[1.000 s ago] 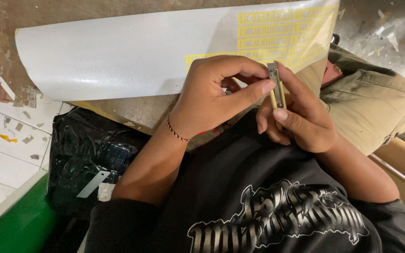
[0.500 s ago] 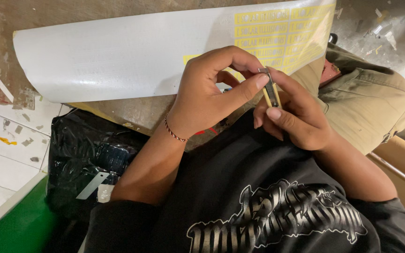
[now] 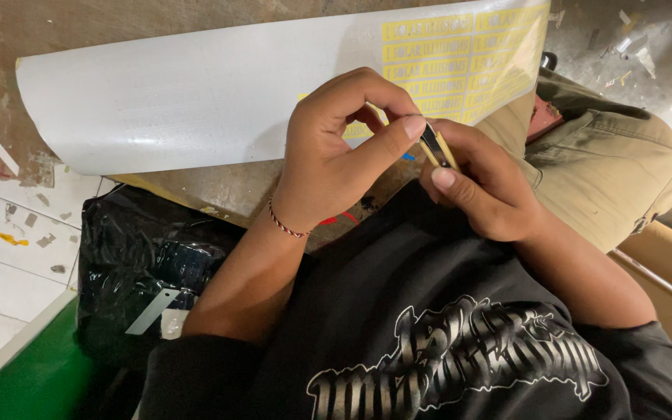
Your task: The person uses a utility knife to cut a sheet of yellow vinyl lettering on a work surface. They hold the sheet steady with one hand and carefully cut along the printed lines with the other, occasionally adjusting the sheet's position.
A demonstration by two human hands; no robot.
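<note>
While both hands meet over the lap, the small cutter knife sits between them: right hand wrapped around its yellow-and-dark body, thumb lying along it; left hand has thumb tip and curled fingers pinched on the top end at about 11 o'clock from the right hand. Looks like tool prep only, no blade on material yet. At 12 o'clock from the hands lies the curled white sheet, with rows of yellow stickers on its right part, apparently untouched. Black plastic bag at 8 o'clock; khaki-trousered knee at 3.
</note>
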